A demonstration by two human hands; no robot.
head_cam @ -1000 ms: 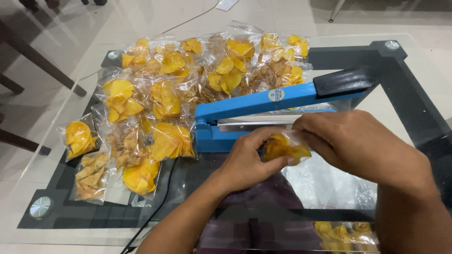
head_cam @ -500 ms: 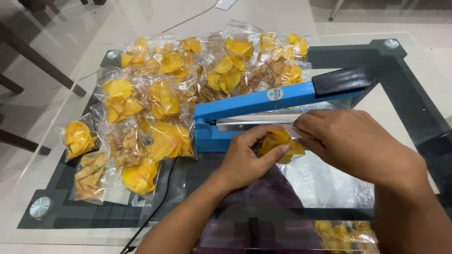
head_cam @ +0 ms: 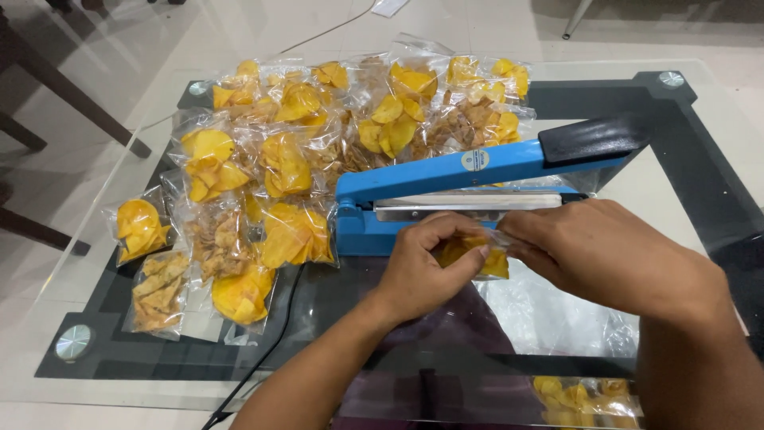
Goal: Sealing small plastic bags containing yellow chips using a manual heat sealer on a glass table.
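A small clear plastic bag of yellow chips (head_cam: 477, 256) is gripped between both of my hands just in front of the blue heat sealer (head_cam: 477, 179). My left hand (head_cam: 426, 267) closes over the bag's left side. My right hand (head_cam: 605, 255) pinches the bag's top right edge. The sealer's blue arm with its black handle (head_cam: 593, 137) is raised, and the silver sealing bar (head_cam: 469, 203) shows under it. The bag's open end lies close to that bar, partly hidden by my fingers.
Several sealed bags of yellow and brown chips (head_cam: 294, 151) are piled on the glass table (head_cam: 103, 239) left of and behind the sealer. Loose clear plastic (head_cam: 557, 314) lies under my right hand. More chip bags (head_cam: 581, 394) sit below the glass. A black cord (head_cam: 274, 334) runs forward.
The bag is now squeezed smaller between my hands, and my left fingers have curled further over it. The view has shifted slightly.
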